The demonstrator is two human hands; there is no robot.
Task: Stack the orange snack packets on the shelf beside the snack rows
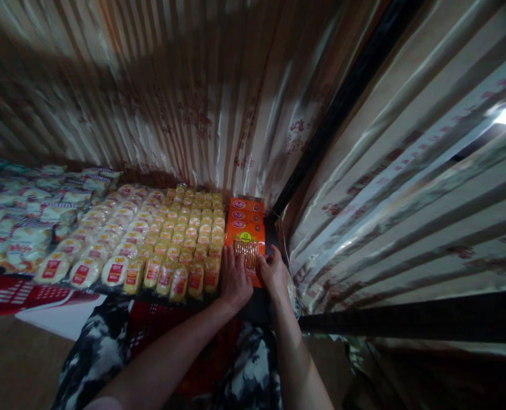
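Observation:
Orange snack packets [245, 215] overlap in a row at the right end of a dark shelf. The front packet [248, 247] carries a green-yellow label and a picture of what look like thin round biscuits. My left hand [237, 279] lies along its left side, fingers reaching forward and thumb over the front part. At the right edge, my right hand [275, 276] has its fingers bent and its thumb against the packet. Between them, both hands hold this packet low at the shelf's front; the undersides of my fingers are hidden.
Left of my hands stand rows of small yellow wrapped cakes [179, 282], then round white wrapped cakes [85, 272] and white bags [29, 242]. Red baskets [20, 293] sit below the shelf. A pleated printed curtain [218, 125] hangs behind; a black post [321, 145] rises at right.

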